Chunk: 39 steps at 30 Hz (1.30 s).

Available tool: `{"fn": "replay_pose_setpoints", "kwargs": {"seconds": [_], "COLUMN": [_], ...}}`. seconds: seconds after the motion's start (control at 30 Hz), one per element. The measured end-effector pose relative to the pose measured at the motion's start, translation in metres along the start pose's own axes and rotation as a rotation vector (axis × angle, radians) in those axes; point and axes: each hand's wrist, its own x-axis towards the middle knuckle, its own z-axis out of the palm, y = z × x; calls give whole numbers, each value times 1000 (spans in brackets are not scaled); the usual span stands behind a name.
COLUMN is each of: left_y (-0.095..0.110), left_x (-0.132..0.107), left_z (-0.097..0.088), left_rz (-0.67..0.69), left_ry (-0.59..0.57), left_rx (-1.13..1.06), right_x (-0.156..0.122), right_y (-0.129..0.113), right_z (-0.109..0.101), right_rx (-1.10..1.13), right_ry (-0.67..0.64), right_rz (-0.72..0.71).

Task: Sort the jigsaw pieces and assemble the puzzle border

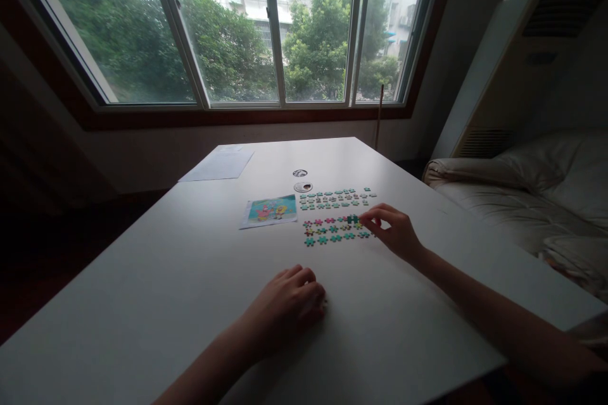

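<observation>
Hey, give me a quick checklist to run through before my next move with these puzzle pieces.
1. Grip on the dark green puzzle piece: ok, it appears pinched at its right side by the right hand.
2. Left hand apart from the puzzle-piece rows: ok, it is nearer you.
3. Contents of the left hand: cannot tell, mostly hidden.
4. View of the cartoon picture sheet: ok, uncovered.
5. Full view of the rows: not ok, the right hand overlaps the lower right end.
</observation>
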Motion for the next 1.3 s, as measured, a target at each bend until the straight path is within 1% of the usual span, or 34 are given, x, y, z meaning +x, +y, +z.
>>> {"fn": "replay_pose_setpoints", "kwargs": {"seconds": [0.1,0.17,0.3,0.4,0.47,0.57,0.73,0.83,0.93,0.97,1.03,1.1,1.17,1.23,1.3], "left_y": [1,2,2,1,0,-2,-4,-5,-6,-6,-6,-5,-4,-3,-2], "left_x": [0,0,-1,-1,-1,-1,-2,-1,0,1,4,7,11,14,16], "left_z": [-1,-2,-2,-2,-1,1,2,2,2,3,4,4,4,3,3], "left_rz": [-2,-4,4,14,24,44,73,74,20,-27,-164,-314,-434,-517,-561], "left_ry": [-8,-9,-4,8,18,42,96,145,230,261,302,310,309,318,335], "left_rx": [6,4,0,-3,-6,-11,-32,-58,-190,-265,-463,-718,-962,-1134,-1239], "right_x": [7,11,13,10,8,4,1,1,4,5,7,7,5,0,-6], "right_y": [9,20,55,81,92,101,104,104,100,97,85,66,40,11,-15], "right_z": [-16,-29,-54,-65,-68,-67,-60,-59,-61,-60,-55,-43,-26,-7,10], "right_rx": [-147,-224,-277,-291,-304,-302,-303,-311,-320,-323,-328,-309,-247,-164,-94], "right_ry": [-100,-201,-435,-547,-584,-626,-655,-653,-598,-566,-490,-415,-370,-355,-345], "right_rz": [-38,-21,118,245,314,368,355,338,292,269,217,154,78,-9,-109]}}
